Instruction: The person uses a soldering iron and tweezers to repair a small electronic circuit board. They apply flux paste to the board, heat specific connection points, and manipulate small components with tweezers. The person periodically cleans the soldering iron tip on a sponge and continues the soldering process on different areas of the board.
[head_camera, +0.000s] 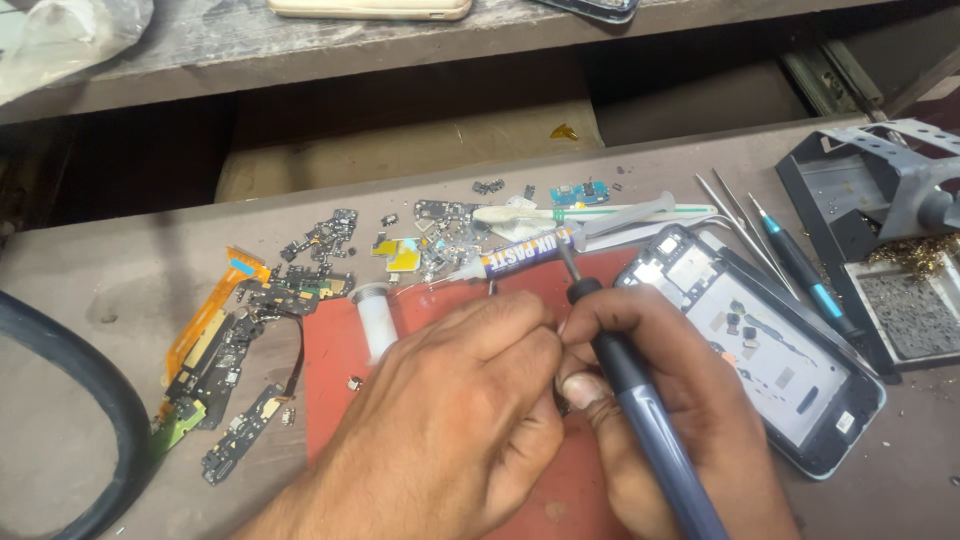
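Observation:
My right hand (680, 400) grips a dark grey soldering iron (640, 410) like a pen, its metal tip pointing up toward a flux syringe (530, 250). My left hand (450, 420) is closed beside it over the red work mat (340, 370), fingertips pinched against the right hand's fingers; what it pinches is hidden. An opened phone frame (770, 350) lies just right of my right hand.
Small flex cables and circuit scraps (250, 340) litter the bench to the left. A white cylinder (375, 320) lies on the mat. Tweezers (740, 225) and a teal screwdriver (800, 265) lie at right beside a soldering stand (880, 180). A thick black cable (90, 400) curves at far left.

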